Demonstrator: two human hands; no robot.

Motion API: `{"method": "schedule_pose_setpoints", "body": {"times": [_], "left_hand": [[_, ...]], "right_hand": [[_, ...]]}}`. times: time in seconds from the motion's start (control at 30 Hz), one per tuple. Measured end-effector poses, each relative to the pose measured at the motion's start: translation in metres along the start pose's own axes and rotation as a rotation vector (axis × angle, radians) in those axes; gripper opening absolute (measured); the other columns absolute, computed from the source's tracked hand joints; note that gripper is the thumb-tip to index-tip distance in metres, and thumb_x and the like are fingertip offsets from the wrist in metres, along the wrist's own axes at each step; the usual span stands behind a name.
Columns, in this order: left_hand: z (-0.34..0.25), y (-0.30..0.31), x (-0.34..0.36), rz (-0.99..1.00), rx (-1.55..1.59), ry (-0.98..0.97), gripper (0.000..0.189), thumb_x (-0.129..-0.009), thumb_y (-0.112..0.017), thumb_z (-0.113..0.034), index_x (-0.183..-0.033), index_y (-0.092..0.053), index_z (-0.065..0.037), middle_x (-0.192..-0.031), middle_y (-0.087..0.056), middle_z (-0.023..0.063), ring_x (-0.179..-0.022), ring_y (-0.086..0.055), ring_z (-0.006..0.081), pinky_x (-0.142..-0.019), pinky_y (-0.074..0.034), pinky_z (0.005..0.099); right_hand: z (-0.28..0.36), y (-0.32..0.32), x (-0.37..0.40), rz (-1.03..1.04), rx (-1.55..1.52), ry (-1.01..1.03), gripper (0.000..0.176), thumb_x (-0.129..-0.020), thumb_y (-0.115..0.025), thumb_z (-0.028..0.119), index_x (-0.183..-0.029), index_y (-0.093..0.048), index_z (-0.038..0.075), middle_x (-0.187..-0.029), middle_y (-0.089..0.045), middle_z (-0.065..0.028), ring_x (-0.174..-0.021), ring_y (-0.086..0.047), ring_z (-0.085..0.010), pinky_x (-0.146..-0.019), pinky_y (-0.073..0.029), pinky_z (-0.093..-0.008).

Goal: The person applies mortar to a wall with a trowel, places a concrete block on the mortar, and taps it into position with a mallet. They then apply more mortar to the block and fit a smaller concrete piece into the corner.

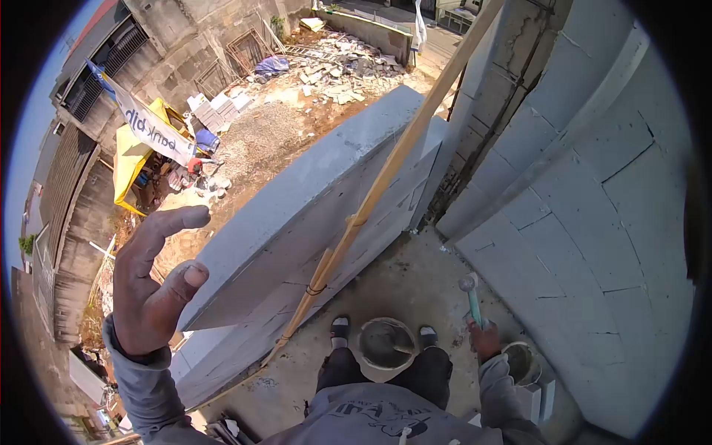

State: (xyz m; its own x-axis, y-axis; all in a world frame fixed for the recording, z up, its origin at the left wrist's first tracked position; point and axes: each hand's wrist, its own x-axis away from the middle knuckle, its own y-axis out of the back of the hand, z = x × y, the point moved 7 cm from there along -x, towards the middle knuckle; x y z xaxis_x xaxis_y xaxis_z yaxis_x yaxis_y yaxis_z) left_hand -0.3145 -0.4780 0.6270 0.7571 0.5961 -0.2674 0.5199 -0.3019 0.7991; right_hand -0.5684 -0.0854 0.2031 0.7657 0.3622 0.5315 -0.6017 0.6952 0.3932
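Observation:
My left hand (152, 285) is raised beside the near end of the low block wall (304, 193). Its thumb and forefinger are curved and apart, with nothing between them. Low on the right, my right hand (486, 341) is closed round the teal handle of a mallet (473, 302), whose round pale head points away from me. A bucket of grey mortar (377, 347) stands between my feet, with a light-coloured piece sticking into it. Just beside my right hand is a second bucket (521, 362), partly covered by my sleeve.
A long wooden pole (386, 174) leans diagonally across the low wall. On the right rises a tall block wall (571, 274). Pale blocks (528, 404) lie by the second bucket. Far below the low wall are rubble (345, 74), a yellow tarp (130, 163) and a person (196, 166).

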Motion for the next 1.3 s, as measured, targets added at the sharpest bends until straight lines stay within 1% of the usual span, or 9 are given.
{"method": "schedule_pose_setpoints", "body": {"times": [0.37, 0.67, 0.8, 0.87, 0.9, 0.97, 1.07, 1.17, 1.3], "left_hand": [[0.175, -0.098, -0.049, 0.737, 0.601, 0.033, 0.084, -0.083, -0.041, -0.063, -0.136, -0.025, 0.002, -0.134, -0.037, 0.0211, -0.122, -0.04, 0.0272, -0.099, -0.031, 0.0341], [0.296, -0.229, -0.044, 0.95, 1.345, 0.346, 0.081, -0.086, -0.029, -0.065, -0.137, -0.025, -0.002, -0.134, -0.04, 0.0111, -0.122, -0.039, 0.0225, -0.099, -0.032, 0.0354], [0.265, -0.211, -0.016, 1.08, 0.883, 0.228, 0.077, -0.088, -0.026, -0.062, -0.139, -0.022, -0.004, -0.132, -0.042, 0.0113, -0.12, -0.04, 0.0208, -0.098, -0.033, 0.0342], [0.273, -0.215, 0.001, 1.083, 0.956, 0.573, 0.07, -0.092, -0.023, -0.056, -0.138, -0.026, -0.004, -0.13, -0.045, 0.0127, -0.117, -0.043, 0.0196, -0.098, -0.033, 0.0328], [0.291, -0.236, 0.009, 1.091, 0.956, 0.563, 0.07, -0.092, -0.023, -0.056, -0.138, -0.026, -0.004, -0.13, -0.045, 0.0127, -0.117, -0.043, 0.0196, -0.098, -0.033, 0.0328], [0.315, -0.276, 0.0, 0.855, 0.789, -0.114, 0.064, -0.094, -0.02, -0.051, -0.134, -0.033, -0.004, -0.126, -0.048, 0.0138, -0.115, -0.044, 0.0192, -0.097, -0.034, 0.0322], [0.314, -0.272, 0.005, 1.035, 0.437, -0.049, 0.061, -0.096, -0.016, -0.046, -0.133, -0.035, -0.002, -0.127, -0.047, 0.015, -0.116, -0.044, 0.0195, -0.098, -0.034, 0.0313], [0.286, -0.243, 0.007, 1.209, 0.679, 0.254, 0.061, -0.096, -0.015, -0.046, -0.135, -0.031, -0.002, -0.128, -0.046, 0.0147, -0.118, -0.042, 0.0207, -0.099, -0.033, 0.0309], [0.298, -0.259, 0.012, 1.096, 0.881, 0.129, 0.063, -0.095, -0.014, -0.048, -0.137, -0.027, -0.003, -0.132, -0.042, 0.0148, -0.124, -0.037, 0.0221, -0.102, -0.028, 0.0307]], "right_hand": [[0.327, -0.107, 0.153, -0.024, -0.386, 0.584, 0.042, -0.088, -0.049, 0.046, -0.086, -0.049, 0.005, -0.057, -0.045, 0.0006, -0.044, -0.043, -0.0073, -0.041, -0.034, -0.0214], [0.376, -0.184, 0.118, 0.055, -0.333, 0.395, 0.04, -0.092, -0.042, 0.043, -0.08, -0.046, 0.005, -0.055, -0.043, 0.0001, -0.038, -0.04, -0.0082, -0.035, -0.033, -0.0238], [0.372, -0.197, 0.108, 0.051, -0.318, 0.363, 0.04, -0.092, -0.041, 0.043, -0.08, -0.046, 0.005, -0.055, -0.043, 0.0, -0.037, -0.04, -0.0088, -0.034, -0.033, -0.0244], [0.374, -0.196, 0.104, 0.024, -0.298, 0.361, 0.04, -0.092, -0.041, 0.043, -0.079, -0.046, 0.005, -0.054, -0.043, 0.0001, -0.037, -0.041, -0.0088, -0.034, -0.034, -0.0244], [0.372, -0.198, 0.102, 0.025, -0.262, 0.336, 0.042, -0.091, -0.041, 0.045, -0.08, -0.047, 0.005, -0.055, -0.043, 0.0002, -0.038, -0.041, -0.0086, -0.035, -0.034, -0.0238], [0.368, -0.199, 0.1, 0.016, -0.224, 0.309, 0.045, -0.091, -0.04, 0.048, -0.082, -0.048, 0.005, -0.057, -0.042, 0.0003, -0.04, -0.042, -0.0084, -0.036, -0.035, -0.0231], [0.371, -0.197, 0.099, -0.012, -0.103, 0.348, 0.045, -0.09, -0.041, 0.049, -0.081, -0.048, 0.005, -0.056, -0.043, 0.0001, -0.04, -0.043, -0.0085, -0.036, -0.034, -0.023], [0.374, -0.198, 0.1, -0.028, -0.089, 0.357, 0.046, -0.09, -0.041, 0.049, -0.081, -0.049, 0.004, -0.056, -0.043, -0.0002, -0.04, -0.042, -0.0086, -0.036, -0.034, -0.0231], [0.379, -0.198, 0.105, -0.044, -0.137, 0.314, 0.041, -0.091, -0.042, 0.044, -0.082, -0.05, 0.004, -0.055, -0.044, -0.0001, -0.04, -0.042, -0.0081, -0.036, -0.034, -0.0234]]}}
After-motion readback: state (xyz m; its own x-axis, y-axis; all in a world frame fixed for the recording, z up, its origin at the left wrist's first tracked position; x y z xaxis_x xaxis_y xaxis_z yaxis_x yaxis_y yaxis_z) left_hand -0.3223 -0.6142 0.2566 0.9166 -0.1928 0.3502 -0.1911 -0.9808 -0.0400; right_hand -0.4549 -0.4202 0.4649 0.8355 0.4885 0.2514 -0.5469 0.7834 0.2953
